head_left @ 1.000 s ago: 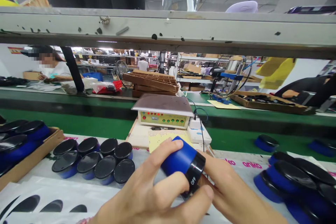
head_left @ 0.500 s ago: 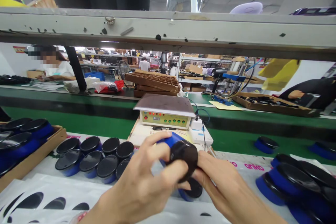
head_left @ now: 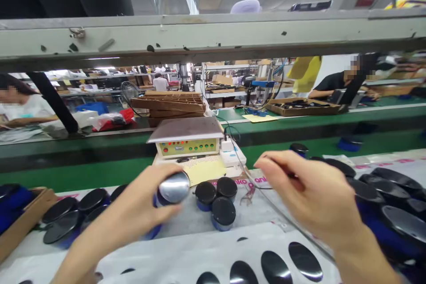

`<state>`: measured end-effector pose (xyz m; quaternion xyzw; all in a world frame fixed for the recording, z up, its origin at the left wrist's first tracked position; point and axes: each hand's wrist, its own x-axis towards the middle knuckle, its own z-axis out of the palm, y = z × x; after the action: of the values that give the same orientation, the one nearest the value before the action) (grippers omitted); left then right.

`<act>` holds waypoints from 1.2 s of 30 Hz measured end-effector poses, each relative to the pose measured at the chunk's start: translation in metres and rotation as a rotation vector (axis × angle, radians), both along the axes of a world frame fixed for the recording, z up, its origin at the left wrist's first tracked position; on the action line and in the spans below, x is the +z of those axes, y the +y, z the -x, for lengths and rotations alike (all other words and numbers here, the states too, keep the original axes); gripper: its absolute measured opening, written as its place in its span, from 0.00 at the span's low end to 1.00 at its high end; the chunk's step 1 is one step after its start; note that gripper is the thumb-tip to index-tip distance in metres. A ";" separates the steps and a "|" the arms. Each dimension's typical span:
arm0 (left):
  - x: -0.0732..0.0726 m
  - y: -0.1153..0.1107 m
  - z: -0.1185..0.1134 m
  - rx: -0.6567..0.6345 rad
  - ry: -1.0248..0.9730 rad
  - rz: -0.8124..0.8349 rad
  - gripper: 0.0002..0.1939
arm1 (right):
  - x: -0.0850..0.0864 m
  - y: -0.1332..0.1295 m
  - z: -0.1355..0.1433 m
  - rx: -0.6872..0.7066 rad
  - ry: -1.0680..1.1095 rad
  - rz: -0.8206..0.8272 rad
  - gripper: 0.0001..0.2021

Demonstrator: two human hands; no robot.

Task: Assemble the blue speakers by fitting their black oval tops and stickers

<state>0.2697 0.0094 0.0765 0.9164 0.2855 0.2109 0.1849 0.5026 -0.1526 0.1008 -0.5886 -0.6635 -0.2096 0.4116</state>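
Observation:
My left hand is closed round a short blue tub with a round, glossy top that catches the light. Its thumb and fingers grip the sides, above the left part of the table. My right hand is apart from it, raised at the right with curled fingers and the thumb against the index finger; whatever they pinch, if anything, is hidden. Between the hands stand three blue tubs with black tops. Black oval stickers lie on white sheets in front.
More tubs stand at left and in a heap at right. Behind are a control box, a white power socket with a grey cable, and a green conveyor belt. A shelf beam crosses above. Co-workers sit beyond.
My hands have parted: the left moved left with the tub and tilted its top upward, while the right let go of it and moved right. The view has turned to the right.

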 end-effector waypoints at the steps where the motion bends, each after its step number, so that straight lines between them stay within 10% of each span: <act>1: -0.004 -0.003 -0.004 -0.080 0.114 0.053 0.27 | 0.002 -0.001 -0.006 -0.027 0.032 0.008 0.06; 6: -0.033 -0.012 -0.032 -0.314 0.382 0.211 0.30 | -0.003 0.011 -0.016 -0.134 0.089 0.395 0.15; 13: -0.048 -0.003 -0.039 -0.246 0.245 0.310 0.27 | -0.049 0.039 0.018 -0.095 -0.023 0.959 0.13; 21: -0.097 0.004 -0.063 -0.120 -0.026 0.393 0.31 | -0.069 0.050 0.030 -0.075 -0.076 1.032 0.16; 29: -0.072 -0.003 -0.052 -0.143 -0.196 0.347 0.24 | -0.034 0.030 0.004 0.015 0.089 1.026 0.06; 36: -0.106 -0.003 -0.069 -0.102 -0.198 0.470 0.33 | -0.062 0.041 0.013 -0.061 0.016 1.094 0.10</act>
<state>0.3386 0.0059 -0.0299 0.8364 0.2607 0.2176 0.4303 0.4895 -0.1116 0.0386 -0.7373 -0.6552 0.1586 0.0444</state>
